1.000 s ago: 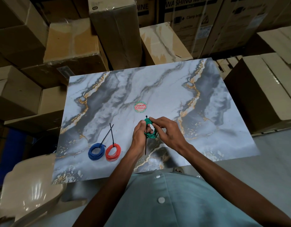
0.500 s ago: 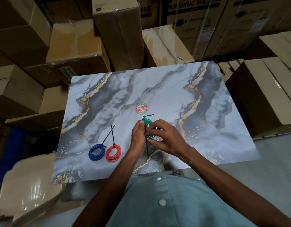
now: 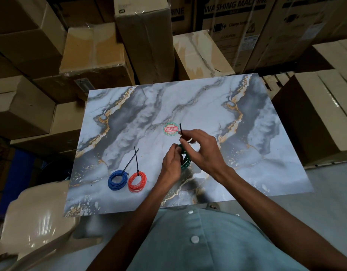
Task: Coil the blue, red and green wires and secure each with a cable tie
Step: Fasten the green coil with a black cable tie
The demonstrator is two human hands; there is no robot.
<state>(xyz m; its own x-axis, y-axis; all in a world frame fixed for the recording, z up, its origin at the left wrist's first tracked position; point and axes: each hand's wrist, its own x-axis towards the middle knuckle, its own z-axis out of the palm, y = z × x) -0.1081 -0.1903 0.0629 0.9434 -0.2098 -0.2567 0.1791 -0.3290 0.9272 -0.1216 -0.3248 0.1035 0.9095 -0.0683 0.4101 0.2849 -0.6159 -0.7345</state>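
Green coil (image 3: 185,160) — apparently between hands.

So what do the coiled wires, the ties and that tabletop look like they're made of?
Blue coil and red coil: thin wire in smooth, matte coloured sleeving, probably plastic insulation. Their black ties: thin, stiff straight strips, likely nylon. Tabletop: glossy marble-pattern sheet, seemingly a printed panel rather than stone; the round sticker suggests that.

On the table (image 3: 246,173), two tied coils (image 3: 118,179) touch, left of both hands (image 3: 204,151); boxes (image 3: 145,45) apparently stand behind.
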